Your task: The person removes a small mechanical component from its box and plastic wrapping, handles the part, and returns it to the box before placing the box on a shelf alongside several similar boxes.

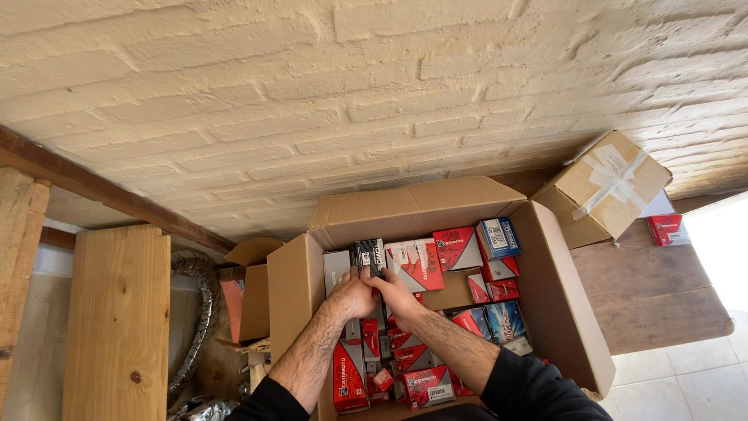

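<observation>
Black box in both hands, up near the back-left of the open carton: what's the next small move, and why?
Probably lift the black box straight up. Left hand and right hand both grip its lower end, and red boxes pack close beside it inside the carton, so sideways pulls would likely snag.

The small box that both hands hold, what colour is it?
Black with grey, the small box; the head view shows it.

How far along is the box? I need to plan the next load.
Done: the open cardboard box already holds many small red and blue packs. In hand: the left hand and right hand together grip a small black pack over the box's far left corner. Left: bare cardboard still shows mid-box.
</observation>
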